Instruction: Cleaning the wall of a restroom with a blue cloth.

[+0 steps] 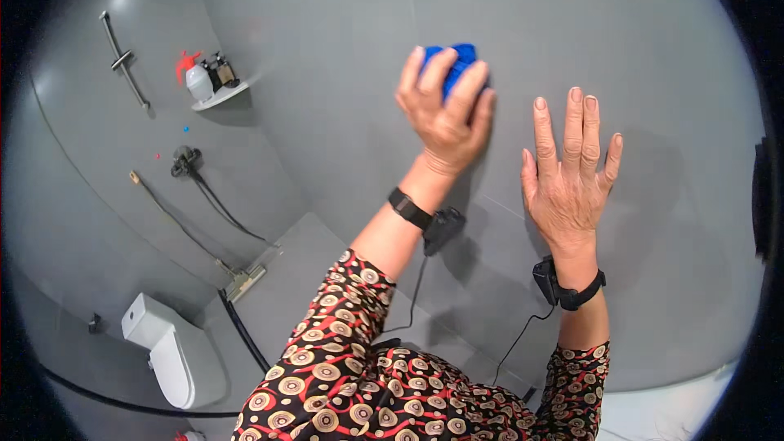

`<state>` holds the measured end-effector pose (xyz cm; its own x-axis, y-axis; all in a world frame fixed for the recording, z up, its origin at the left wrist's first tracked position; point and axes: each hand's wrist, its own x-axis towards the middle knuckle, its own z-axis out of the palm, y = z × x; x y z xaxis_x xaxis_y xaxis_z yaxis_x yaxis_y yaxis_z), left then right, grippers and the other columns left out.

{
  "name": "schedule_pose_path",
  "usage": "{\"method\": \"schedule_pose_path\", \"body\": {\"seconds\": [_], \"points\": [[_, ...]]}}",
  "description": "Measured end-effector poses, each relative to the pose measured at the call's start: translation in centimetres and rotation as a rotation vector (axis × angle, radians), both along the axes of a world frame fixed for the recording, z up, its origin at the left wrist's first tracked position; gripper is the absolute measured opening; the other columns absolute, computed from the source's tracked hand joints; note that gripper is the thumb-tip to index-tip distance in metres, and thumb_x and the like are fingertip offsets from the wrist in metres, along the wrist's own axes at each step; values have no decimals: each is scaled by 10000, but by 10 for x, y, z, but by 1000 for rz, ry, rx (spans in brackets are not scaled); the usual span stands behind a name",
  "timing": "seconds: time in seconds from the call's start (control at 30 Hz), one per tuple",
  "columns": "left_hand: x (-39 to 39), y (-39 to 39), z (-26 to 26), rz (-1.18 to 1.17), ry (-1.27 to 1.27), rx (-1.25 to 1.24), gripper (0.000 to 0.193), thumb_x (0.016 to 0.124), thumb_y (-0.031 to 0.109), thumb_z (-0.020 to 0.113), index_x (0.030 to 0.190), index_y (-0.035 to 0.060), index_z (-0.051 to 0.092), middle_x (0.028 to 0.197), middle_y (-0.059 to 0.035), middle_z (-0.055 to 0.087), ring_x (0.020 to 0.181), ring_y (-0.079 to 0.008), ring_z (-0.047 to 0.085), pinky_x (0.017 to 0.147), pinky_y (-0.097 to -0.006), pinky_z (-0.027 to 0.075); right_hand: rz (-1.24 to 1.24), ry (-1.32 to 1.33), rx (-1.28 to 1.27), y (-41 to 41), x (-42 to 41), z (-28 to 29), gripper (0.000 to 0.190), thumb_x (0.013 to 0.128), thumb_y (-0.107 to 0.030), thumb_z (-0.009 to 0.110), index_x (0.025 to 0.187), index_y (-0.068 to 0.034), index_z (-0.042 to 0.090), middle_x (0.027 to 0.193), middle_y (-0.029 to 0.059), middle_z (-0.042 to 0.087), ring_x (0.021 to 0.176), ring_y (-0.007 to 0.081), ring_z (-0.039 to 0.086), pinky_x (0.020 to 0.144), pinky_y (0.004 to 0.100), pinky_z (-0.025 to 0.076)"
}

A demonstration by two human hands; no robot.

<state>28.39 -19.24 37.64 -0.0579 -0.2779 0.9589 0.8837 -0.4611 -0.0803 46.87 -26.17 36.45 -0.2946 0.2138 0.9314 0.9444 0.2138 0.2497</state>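
Pressed on the grey wall (pixel 343 86), a bunched blue cloth (pixel 452 67) sits under the curled fingers of my left hand (pixel 447 113). Part of the cloth is hidden by those fingers. To its right and a little lower, my right hand (pixel 568 184) lies flat on the same wall, palm inward. Its fingers point up, partly spread, and it holds nothing. Each wrist carries a black strap with a small device, and a thin cable runs down from each.
A corner shelf (pixel 223 97) holds a spray bottle with a red head (pixel 198 79) and dark pump bottles (pixel 223 70). Below are a shower mixer (pixel 185 161), a long-handled floor squeegee (pixel 245 282) leaning on the wall, a black floor strip (pixel 244 327) and a white toilet (pixel 174 355).
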Motion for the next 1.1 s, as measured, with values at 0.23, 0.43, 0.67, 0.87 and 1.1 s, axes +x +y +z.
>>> {"method": "schedule_pose_path", "body": {"seconds": [0.23, 0.43, 0.67, 0.87, 1.1], "points": [[-144, 66, -11, 122, -286, -19, 283, 913, 194, 708, 1194, 162, 703, 1355, -111, 562, 1323, -396, 444, 1116, -545, 370, -22, -23, 73, 8, 4, -18, 659, 879, -240, 677, 1516, -215, 510, 1629, 161, 377, 1519, 328, 345, 1262, 533, 81], [-198, 73, -31, 92, -233, -40, 283, 916, 231, 711, 1194, 178, 706, 1362, -92, 563, 1333, -388, 440, 1106, -522, 390, 26, 51, 203, 0, -73, -17, 617, 889, -200, 652, 1495, -162, 536, 1589, 171, 420, 1484, 385, 378, 1221, 584, 137], [-282, 48, -19, -54, 142, 9, 356, 857, 331, 780, 1205, 348, 708, 1388, 7, 563, 1373, -343, 431, 1055, -501, 391, -85, -207, 109, -7, -222, 85, 648, 870, -224, 660, 1505, -228, 531, 1610, 103, 420, 1504, 260, 374, 1249, 507, 127], [-360, 59, -48, -68, 108, 3, 349, 865, 283, 773, 1205, 322, 706, 1391, -32, 552, 1335, -387, 448, 1080, -506, 401, -327, -230, 111, -24, -246, 98, 615, 978, -289, 567, 1579, -237, 445, 1667, 88, 328, 1542, 247, 295, 1264, 471, 88], [-421, 78, -82, -21, -170, -145, 296, 960, 198, 624, 1247, 132, 657, 1412, -131, 493, 1333, -411, 408, 1098, -546, 366, -325, -253, 139, -28, -256, 95, 670, 1013, -477, 533, 1603, -195, 392, 1680, 119, 287, 1562, 280, 226, 1258, 491, 47]]}}
